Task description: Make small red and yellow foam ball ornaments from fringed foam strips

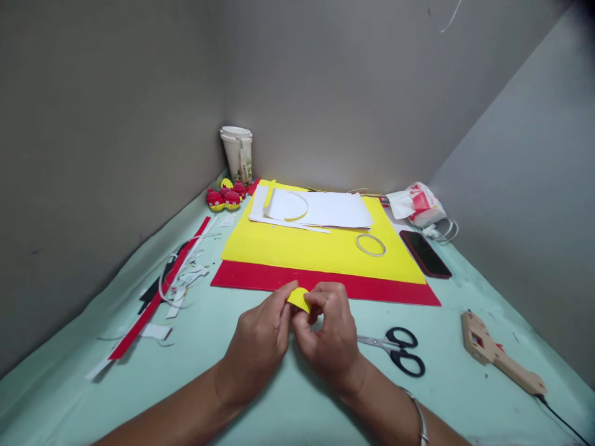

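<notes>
1. Left hand [261, 331]: nearly closed, thumb and fingertips pinching the left side of the yellow ribbed piece [300, 299]. Other fingers curled in.
2. Right hand [330, 328]: same piece, right side. Thumb below, index finger above, rest of the fingers bent. Bracelet [422, 416] further back on that arm.
3. Yellow ribbed piece: between both sets of fingertips, curved, domed side up. Its underside is mostly hidden by the fingers, so can't tell what's there.
4. Just right of the right hand: scissors [389, 344], black handles pointing away from it, blade tips hidden behind the hand.
5. Well right of the hands: beige glue gun [504, 362] on its side, cord running off toward the near right.
6. Straight ahead of the hands: red sheet [325, 285], yellow sheet [288, 244] on top of it, white paper [339, 210] on that. Thin ring [372, 254] on the yellow sheet, ahead and right.
7. Further ahead right: phone [425, 254], tissue pack [426, 207] beyond it.
8. Left of the left hand: red strip [153, 303] lying across white scraps [179, 296].
9. Far ahead left: lidded cup [231, 155], red-and-yellow pieces [225, 199] in front of it.
</notes>
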The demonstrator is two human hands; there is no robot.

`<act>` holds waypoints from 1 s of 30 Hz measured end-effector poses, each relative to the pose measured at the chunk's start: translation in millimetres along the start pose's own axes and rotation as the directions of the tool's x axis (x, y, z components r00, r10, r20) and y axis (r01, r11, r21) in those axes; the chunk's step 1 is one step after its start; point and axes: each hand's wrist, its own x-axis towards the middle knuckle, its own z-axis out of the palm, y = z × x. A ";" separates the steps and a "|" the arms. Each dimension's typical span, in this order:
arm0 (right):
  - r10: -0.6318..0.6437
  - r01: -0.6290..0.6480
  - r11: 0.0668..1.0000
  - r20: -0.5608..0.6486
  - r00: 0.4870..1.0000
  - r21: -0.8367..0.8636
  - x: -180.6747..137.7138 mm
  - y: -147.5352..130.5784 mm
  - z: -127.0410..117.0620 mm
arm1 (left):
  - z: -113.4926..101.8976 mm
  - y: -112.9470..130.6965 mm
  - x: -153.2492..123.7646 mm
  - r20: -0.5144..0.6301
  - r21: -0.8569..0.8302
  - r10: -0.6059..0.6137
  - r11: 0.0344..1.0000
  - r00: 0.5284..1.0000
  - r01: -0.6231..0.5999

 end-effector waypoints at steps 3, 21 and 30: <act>0.059 -0.058 0.998 -0.014 0.998 0.038 1.7 -0.1 0.6 | -0.7 3.4 1.1 0.048 -0.062 -0.100 0.993 0.994 0.103; 0.029 -0.030 0.999 0.025 0.999 0.023 -0.3 2.9 -1.5 | -2.8 4.9 3.9 0.118 -0.109 -0.249 0.959 0.961 0.262; 0.008 -0.008 1.000 0.011 1.000 -0.013 -1.6 1.1 -0.2 | -5.9 7.4 4.9 0.098 -0.078 -0.208 0.973 0.973 0.216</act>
